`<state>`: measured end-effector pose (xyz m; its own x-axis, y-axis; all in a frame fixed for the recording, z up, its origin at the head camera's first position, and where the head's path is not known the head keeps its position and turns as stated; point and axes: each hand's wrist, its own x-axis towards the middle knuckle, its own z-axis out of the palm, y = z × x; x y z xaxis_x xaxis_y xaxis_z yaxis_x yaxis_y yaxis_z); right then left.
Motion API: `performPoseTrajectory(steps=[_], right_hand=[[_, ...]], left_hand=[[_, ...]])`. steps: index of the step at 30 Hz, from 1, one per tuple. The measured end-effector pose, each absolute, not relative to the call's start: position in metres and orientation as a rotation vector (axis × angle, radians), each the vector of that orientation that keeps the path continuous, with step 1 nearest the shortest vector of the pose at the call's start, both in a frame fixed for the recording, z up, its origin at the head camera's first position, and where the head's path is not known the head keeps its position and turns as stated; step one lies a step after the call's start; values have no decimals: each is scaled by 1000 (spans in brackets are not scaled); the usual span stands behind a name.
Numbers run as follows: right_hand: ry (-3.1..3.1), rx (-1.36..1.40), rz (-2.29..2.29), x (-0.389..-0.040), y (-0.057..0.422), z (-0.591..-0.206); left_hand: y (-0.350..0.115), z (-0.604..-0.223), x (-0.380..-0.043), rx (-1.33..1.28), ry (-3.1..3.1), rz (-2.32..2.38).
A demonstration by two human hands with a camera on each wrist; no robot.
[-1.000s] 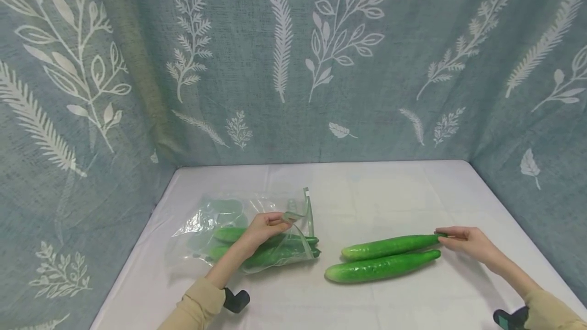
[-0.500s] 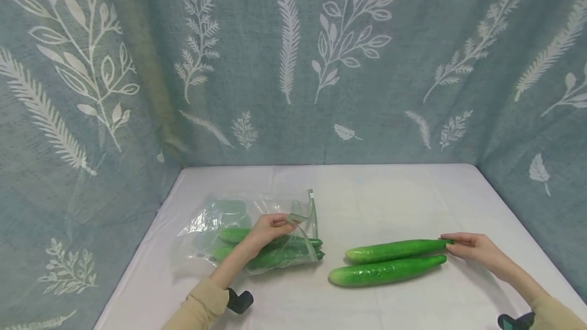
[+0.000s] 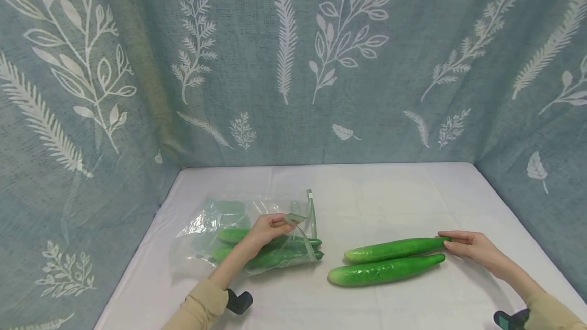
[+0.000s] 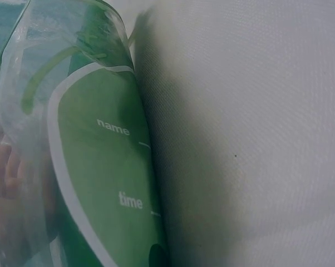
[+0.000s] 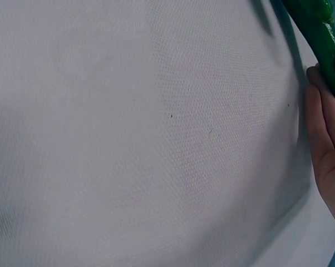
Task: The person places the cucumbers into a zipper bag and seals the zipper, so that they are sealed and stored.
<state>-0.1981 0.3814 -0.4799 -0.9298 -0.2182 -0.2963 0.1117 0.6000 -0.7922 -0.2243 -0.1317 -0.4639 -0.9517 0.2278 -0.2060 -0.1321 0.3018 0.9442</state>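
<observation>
My left hand (image 3: 267, 229) pinches the opened rim of a clear zip bag (image 3: 197, 228) that lies on the left of the table. Two cucumbers (image 3: 284, 257) are inside it, their stem ends by the mouth. Close up in the left wrist view, the bag's green label (image 4: 106, 161) reads "name" and "time". To the right, two more cucumbers lie side by side on the cloth. My right hand (image 3: 474, 249) pinches the stem end of the farther cucumber (image 3: 394, 249); the nearer cucumber (image 3: 385, 270) is untouched. In the right wrist view, fingers and thumb meet at the cucumber's tip (image 5: 316, 47).
A white cloth (image 3: 367, 197) covers the table. Teal curtains (image 3: 293, 131) with white leaf prints stand along its back and both sides. Black wrist devices sit at the left sleeve (image 3: 197, 302) and right sleeve (image 3: 552, 309).
The head view has shifted slightly. Both hands keep their grips, and the bag and cucumbers stay in place.
</observation>
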Motion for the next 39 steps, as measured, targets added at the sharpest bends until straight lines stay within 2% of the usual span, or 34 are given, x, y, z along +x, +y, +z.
performPoseTrajectory(steps=[39], right_hand=[[2479, 42, -1364, -188, 377, -477]], left_hand=[[-131, -462, -222, 87, 2287, 1687]])
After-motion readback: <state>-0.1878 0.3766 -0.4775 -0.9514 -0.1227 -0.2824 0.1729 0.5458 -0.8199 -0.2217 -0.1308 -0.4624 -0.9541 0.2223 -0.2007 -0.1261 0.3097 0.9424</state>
